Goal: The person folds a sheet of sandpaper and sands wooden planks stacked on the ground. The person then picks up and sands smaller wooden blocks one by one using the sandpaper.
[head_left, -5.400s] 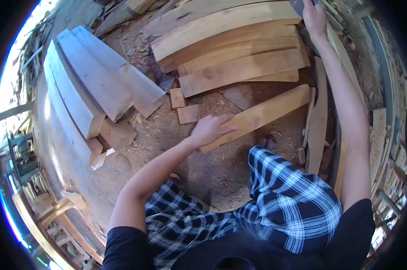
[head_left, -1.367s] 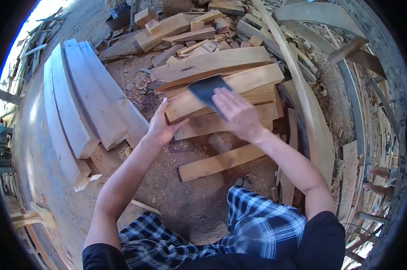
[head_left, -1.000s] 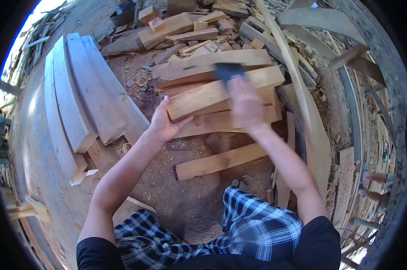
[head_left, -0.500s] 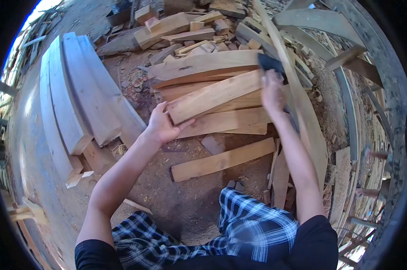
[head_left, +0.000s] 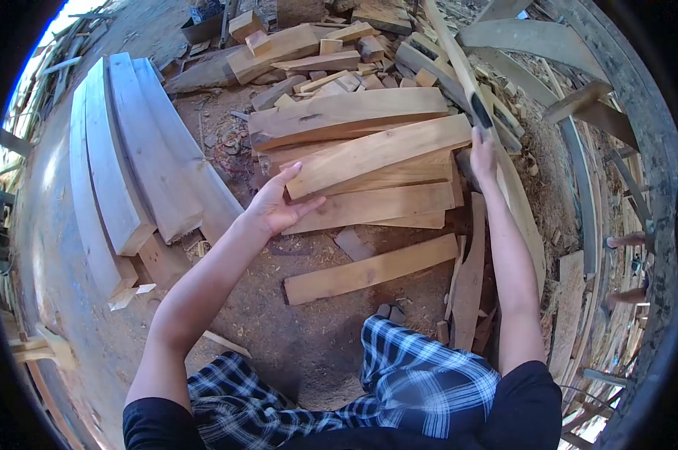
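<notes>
My left hand [head_left: 273, 204] holds the left end of a slightly curved wooden board [head_left: 380, 156], thumb at its upper corner and fingers spread along the lower edge. The board slants up to the right above several stacked boards. At its far end is my right hand [head_left: 484, 156], closed around a dark flat-bladed tool [head_left: 481, 111] seen nearly edge-on; its handle is hidden in the fist. Just below the held board lies another pale board [head_left: 384, 204]. A separate board [head_left: 369, 270] rests on the ground nearer my feet.
Long thick curved planks [head_left: 132, 150] stand stacked at the left. Offcut blocks [head_left: 339, 60] are heaped at the back. A long pale timber [head_left: 515, 195] runs along my right side. Another person's legs [head_left: 628, 241] show at the far right edge.
The held board has shifted right, its right end now clear of my hand. My right hand and the tool have moved right, and the blade has turned from broadside to nearly edge-on.
</notes>
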Available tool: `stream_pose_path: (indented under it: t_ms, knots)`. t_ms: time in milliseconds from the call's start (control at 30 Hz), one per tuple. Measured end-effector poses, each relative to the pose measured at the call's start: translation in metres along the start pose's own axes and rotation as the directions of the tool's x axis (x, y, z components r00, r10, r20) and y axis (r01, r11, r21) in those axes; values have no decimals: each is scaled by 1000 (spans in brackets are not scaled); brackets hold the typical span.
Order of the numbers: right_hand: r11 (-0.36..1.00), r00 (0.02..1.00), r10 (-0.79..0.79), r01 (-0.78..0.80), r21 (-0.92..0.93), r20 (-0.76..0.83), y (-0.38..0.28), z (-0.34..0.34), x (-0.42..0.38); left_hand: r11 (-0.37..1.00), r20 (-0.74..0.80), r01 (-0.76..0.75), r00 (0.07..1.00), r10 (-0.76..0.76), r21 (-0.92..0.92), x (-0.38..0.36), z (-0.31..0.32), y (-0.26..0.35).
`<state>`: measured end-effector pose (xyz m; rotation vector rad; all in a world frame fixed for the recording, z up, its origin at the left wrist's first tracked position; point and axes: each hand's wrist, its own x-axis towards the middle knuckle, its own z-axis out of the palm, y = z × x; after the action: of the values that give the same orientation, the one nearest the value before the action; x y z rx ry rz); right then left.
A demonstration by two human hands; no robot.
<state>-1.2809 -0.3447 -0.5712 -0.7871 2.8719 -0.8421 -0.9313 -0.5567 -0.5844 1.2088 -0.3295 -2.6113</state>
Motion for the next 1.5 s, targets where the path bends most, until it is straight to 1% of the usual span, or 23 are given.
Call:
stream_pose_path:
  t_ms: [67, 167, 200, 233, 300, 333, 367, 400, 500, 567, 633, 733, 833, 967, 1033, 1133, 1167, 1200, 1233, 1300, 1333, 1400, 1500]
  knots:
    - [845, 965, 243, -163, 510, -95, 9, 4, 5, 992, -7, -44, 999, 45, 122, -1, -1, -2]
    - [605, 922, 386, -239, 759, -18, 26, 6, 8, 908, 186, -258, 961, 205, 330, -12, -2, 4]
    - [415, 911, 393, -301, 859, 129, 29, 1, 9, 817, 303, -410, 903, 303, 405, -8, -7, 9]
    - [414, 912, 390, -297, 860, 127, 28, 1, 11, 698, 425, -559, 820, 383, 448, -4, -11, 16]
    - [221, 965, 257, -114, 969, 55, 17, 1, 12, 599, 455, -622, 781, 427, 504, -3, -12, 27]
    - [220, 965, 254, -118, 968, 60, 15, 1, 13, 172, 550, -682, 691, 469, 711, -1, -14, 34]
    - [514, 969, 243, -81, 854, -54, 17, 1, 19, -299, 656, -589, 609, 447, 751, -3, -13, 39]
    - [756, 968, 192, -42, 654, -159, 17, 2, 24, -302, 652, -584, 607, 454, 754, -4, -12, 40]
    - [949, 935, 6, 107, 295, -356, 12, 2, 22, -222, 613, -600, 594, 520, 769, -7, -3, 30]
    - [939, 871, -125, 258, 227, -475, -2, 11, 10, -202, 588, -582, 612, 529, 788, -7, -6, 29]
    - [959, 932, -281, 280, -40, -228, -23, 17, -4, -239, 619, -597, 585, 524, 766, -5, -6, 28]
    - [726, 709, -672, 571, -384, -216, -81, 37, -59, -238, 645, -661, 480, 594, 711, 5, -9, 22]
    - [561, 547, -828, 806, -190, -123, -139, 69, -117, -98, 588, -696, 512, 626, 711, 10, -10, 17]
    - [342, 342, -940, 937, -69, -16, -156, 62, -141, -168, 518, -528, 634, 574, 832, 6, -15, 16]
    - [469, 472, -882, 877, -107, -4, -130, 43, -108, -210, 605, -618, 544, 581, 758, 10, -19, 16]
    - [763, 779, -625, 594, -256, -56, -71, 13, -45, -150, 572, -612, 584, 577, 777, 4, -15, 21]
    - [827, 816, -543, 478, -294, -200, -45, 18, -23, -177, 602, -634, 556, 573, 753, 6, -16, 22]
    - [762, 697, -639, 516, -391, -325, -17, 24, 3, -203, 635, -657, 528, 565, 726, 8, -16, 21]
    - [758, 696, -642, 513, -402, -322, -28, 16, -2, -195, 637, -664, 526, 563, 721, 9, -16, 19]
    - [936, 961, -271, 253, -245, -46, -81, 7, -29, -160, 594, -634, 563, 575, 756, 9, -15, 19]
    - [748, 758, -641, 582, -319, -120, -85, 26, -41, -157, 591, -634, 564, 576, 758, 11, -15, 20]
    - [584, 556, -811, 769, -258, -181, -122, 57, -86, -148, 597, -641, 570, 566, 753, 10, -13, 20]
    - [464, 448, -885, 873, -151, -128, -145, 57, -127, -178, 615, -639, 568, 548, 749, 8, -14, 18]
